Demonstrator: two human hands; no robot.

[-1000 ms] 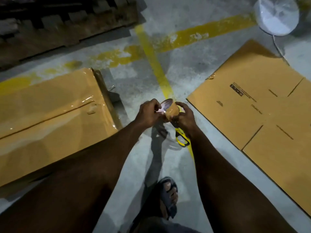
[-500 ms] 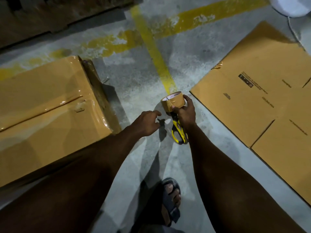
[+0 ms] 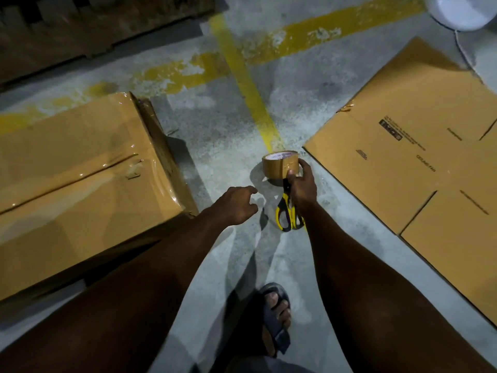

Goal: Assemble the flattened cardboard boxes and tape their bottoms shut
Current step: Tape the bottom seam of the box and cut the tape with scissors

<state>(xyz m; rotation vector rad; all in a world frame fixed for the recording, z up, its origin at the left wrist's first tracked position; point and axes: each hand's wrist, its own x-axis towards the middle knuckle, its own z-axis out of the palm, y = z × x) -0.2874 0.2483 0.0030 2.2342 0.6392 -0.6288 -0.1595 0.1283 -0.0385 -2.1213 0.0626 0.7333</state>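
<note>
Your right hand (image 3: 301, 189) has its fingers clamped on the tape roll (image 3: 279, 164) and scissors (image 3: 289, 214); left hand (image 3: 236, 204) hangs loose, fingers apart, with a taped box (image 3: 80, 170) at 9 o'clock and flattened cardboard (image 3: 403, 162) at 3.

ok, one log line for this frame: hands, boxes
left hand: free, loosely curled | right hand: grips tape roll, scissors under palm | taped box: left side | flattened cardboard: right, unassembled

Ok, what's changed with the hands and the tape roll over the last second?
The left hand let go of the tape roll and came away, now empty. The right hand kept its grip and carried the roll down toward the floor, by the scissors. The scissors, the taped box and the flat cardboard stayed put.
</note>
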